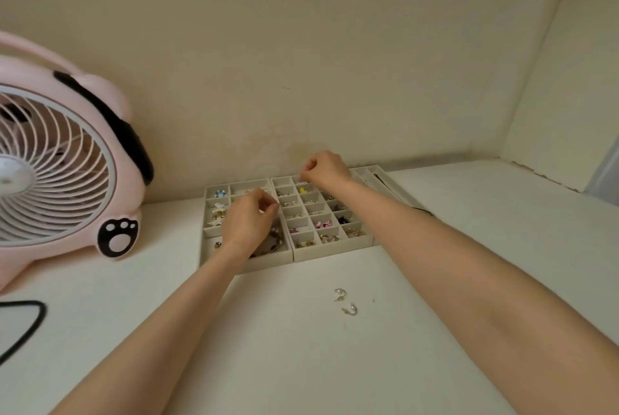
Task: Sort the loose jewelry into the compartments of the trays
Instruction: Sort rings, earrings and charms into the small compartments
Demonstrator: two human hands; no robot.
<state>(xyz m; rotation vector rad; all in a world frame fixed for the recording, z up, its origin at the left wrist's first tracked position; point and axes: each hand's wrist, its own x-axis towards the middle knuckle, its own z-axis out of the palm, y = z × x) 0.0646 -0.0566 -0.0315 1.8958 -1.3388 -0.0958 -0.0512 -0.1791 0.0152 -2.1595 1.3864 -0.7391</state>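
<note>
The pink fan, at nine o'clock from the trays, is cut off by the left edge. A black cable loops below it. The left hand hides much of the left tray, fingertips pinched together; whether they hold anything I cannot tell. The same goes for the right hand, curled over the middle tray's far row. Two small earrings lie loose on the tabletop at six o'clock from that tray, with open room around. The right forearm partly hides a third tray at two o'clock.
</note>
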